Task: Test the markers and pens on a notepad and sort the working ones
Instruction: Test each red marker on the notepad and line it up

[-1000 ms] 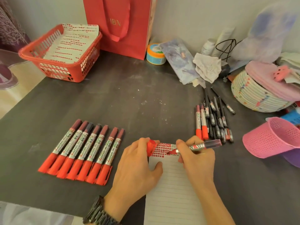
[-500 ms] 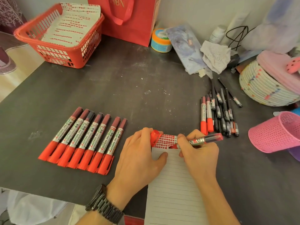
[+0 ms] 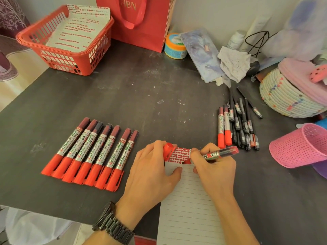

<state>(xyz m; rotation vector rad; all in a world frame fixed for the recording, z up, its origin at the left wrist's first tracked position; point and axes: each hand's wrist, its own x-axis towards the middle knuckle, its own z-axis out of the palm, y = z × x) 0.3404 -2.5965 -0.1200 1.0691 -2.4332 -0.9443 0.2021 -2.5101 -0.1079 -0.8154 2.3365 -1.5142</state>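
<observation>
A lined notepad (image 3: pixel 187 206) lies at the table's near edge, its top rows filled with red test marks (image 3: pixel 180 155). My right hand (image 3: pixel 212 168) grips an uncapped red marker (image 3: pixel 219 153), tip down on the paper just under the marks. My left hand (image 3: pixel 152 172) rests on the pad's left side, thumb on the paper, fingers curled round the red cap (image 3: pixel 168 149). Several capped red markers (image 3: pixel 90 154) lie in a neat row to the left. A pile of two red markers and several thin black pens (image 3: pixel 237 128) lies to the right.
A red basket (image 3: pixel 70 62) holding marked sheets stands at the back left beside a red paper bag (image 3: pixel 141 20). A pink mesh cup (image 3: pixel 300 147) lies tipped at the right. A woven basket (image 3: pixel 286 96), a tin, cloths and bottles crowd the back right.
The marker tip has shifted rightward along the row of red marks as my right hand writes. My left hand keeps holding the cap on the pad. The camera has tilted slightly.
</observation>
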